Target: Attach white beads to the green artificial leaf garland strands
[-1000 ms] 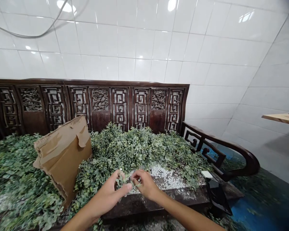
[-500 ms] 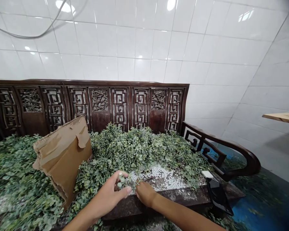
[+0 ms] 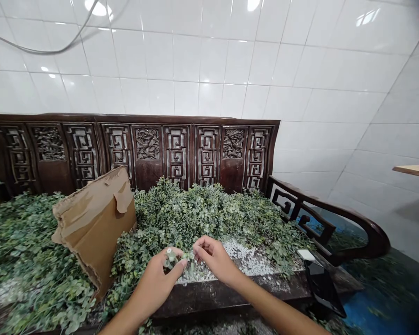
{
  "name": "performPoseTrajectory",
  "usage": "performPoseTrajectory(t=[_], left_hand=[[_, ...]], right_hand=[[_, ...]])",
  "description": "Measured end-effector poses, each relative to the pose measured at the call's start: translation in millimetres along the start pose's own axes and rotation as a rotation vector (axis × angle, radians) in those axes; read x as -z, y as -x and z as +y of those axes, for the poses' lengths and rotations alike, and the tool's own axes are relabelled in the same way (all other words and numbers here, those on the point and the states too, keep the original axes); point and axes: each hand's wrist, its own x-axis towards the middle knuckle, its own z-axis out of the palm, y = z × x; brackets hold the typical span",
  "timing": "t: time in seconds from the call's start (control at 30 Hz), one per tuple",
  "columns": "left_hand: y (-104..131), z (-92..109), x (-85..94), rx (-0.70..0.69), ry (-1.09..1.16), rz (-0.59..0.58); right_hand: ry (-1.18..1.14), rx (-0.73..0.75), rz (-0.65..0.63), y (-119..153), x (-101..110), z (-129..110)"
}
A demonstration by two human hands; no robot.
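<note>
My left hand (image 3: 160, 274) is closed on a small sprig of artificial leaves (image 3: 170, 260), pale green, held between thumb and fingers. From the other side my right hand (image 3: 212, 258) pinches at the sprig's right end, its thumb and forefinger together. Any tiny piece between those fingertips is too small to make out. Below and right of the hands, many small white pieces (image 3: 251, 260) lie scattered on the dark wooden seat (image 3: 209, 298). A large heap of artificial greenery (image 3: 195, 211) rises just behind them.
An upright torn cardboard piece (image 3: 97, 214) stands in the greenery at left. The carved bench back (image 3: 146, 172) runs behind, with a curved armrest (image 3: 335, 209) at right. A black phone-like object (image 3: 323, 288) and a small white object (image 3: 305, 254) lie near the seat's right edge.
My right hand has risen from the white pieces by the seat edge to the sprig's right end. My left hand keeps the sprig, shifted slightly left. The view has turned slightly left.
</note>
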Motion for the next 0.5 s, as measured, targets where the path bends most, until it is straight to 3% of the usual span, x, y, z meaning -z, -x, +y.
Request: performPoseTrajectory(t=[0.07,0.2,0.37,0.5], left_hand=[[0.2,4.4,0.7,-0.004,0.029,-0.002],[-1.2,10.6,1.6,-0.04,0.09,0.02],[-3.7,9.4,-1.0,-0.009,0.113,0.036],[-2.5,10.2,-2.9,0.105,0.23,0.026]], right_hand=[[-0.178,-0.017,-0.032,5.1,-3.7,-20.8],[-0.291,-0.031,-0.006,10.9,-9.1,-44.2],[-0.323,-0.051,0.137,10.5,-11.5,-42.8],[-0.305,-0.005,0.155,11.9,-12.9,-40.7]])
